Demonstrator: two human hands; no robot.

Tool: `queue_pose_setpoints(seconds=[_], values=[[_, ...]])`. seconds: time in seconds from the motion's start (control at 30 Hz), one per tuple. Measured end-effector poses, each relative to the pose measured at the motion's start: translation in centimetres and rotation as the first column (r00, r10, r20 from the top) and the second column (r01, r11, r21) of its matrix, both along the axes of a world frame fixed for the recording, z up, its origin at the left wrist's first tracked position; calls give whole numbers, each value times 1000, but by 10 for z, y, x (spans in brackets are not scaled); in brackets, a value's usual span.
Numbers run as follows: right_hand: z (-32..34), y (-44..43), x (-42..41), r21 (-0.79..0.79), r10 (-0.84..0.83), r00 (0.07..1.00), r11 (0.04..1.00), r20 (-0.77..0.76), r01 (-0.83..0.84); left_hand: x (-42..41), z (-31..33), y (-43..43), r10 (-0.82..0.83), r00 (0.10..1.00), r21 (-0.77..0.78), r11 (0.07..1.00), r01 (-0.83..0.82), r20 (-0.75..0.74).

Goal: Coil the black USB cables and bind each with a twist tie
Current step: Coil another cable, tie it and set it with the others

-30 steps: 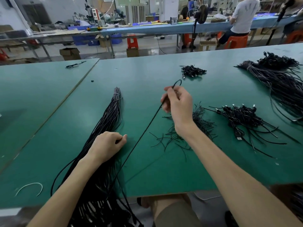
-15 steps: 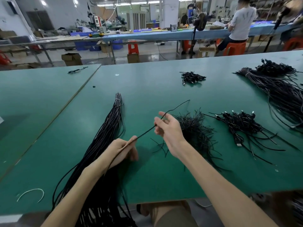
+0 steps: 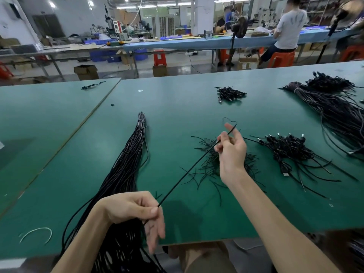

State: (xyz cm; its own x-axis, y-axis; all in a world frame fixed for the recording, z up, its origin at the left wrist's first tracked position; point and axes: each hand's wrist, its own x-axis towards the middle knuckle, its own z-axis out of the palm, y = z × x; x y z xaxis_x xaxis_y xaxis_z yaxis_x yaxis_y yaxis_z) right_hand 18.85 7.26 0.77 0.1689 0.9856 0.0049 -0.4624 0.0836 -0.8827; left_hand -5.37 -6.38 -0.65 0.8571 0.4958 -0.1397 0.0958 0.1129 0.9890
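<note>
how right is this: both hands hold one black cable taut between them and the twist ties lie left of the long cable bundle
One slip: the head view shows the twist ties lying right of the long cable bundle, not left. The rest holds.

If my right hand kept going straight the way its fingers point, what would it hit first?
Likely the small heap of coiled cables farther up the table. Your right hand, pinching a cable, seems lifted off the surface, so it might pass above the heap.
</note>
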Motion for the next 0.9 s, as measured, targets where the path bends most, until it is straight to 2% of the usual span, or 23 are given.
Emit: queue_pose_setpoints(seconds=[0.1,0.17,0.2,0.23,0.3,0.4,0.47,0.53,0.6,0.7,0.77,0.9], values=[[-1,1,-2,-11,78,997,997,12,-78,6,2,3,11,993,12,1000,-13,114],[-9,-5,-7,-7,183,974,983,136,-184,15,3,9,145,954,-3,989,-149,263],[-14,-10,-11,6,230,949,972,214,-237,20,3,15,264,907,-27,962,-271,328],[-18,-15,-15,19,270,920,958,284,-287,26,5,22,405,840,-57,909,-414,362],[-27,-25,-25,24,340,865,927,370,-374,35,6,39,660,662,-121,735,-667,354],[-41,-37,-34,12,406,786,886,467,-464,46,-1,62,861,406,-256,485,-836,305],[-49,-43,-36,11,403,744,876,532,-482,48,-8,69,927,280,-364,358,-860,251],[-55,-47,-35,26,376,739,883,559,-468,44,-15,72,950,205,-434,291,-852,235],[-56,-47,-34,30,357,756,895,548,-445,35,-18,71,949,175,-520,293,-802,264],[-55,-50,-34,52,360,780,893,512,-447,22,-19,69,922,146,-675,364,-642,358],[-56,-49,-32,63,351,808,902,473,-428,16,-20,69,922,105,-741,365,-564,374],[-55,-47,-29,46,338,818,914,464,-404,18,-22,71,925,69,-709,332,-623,373]])
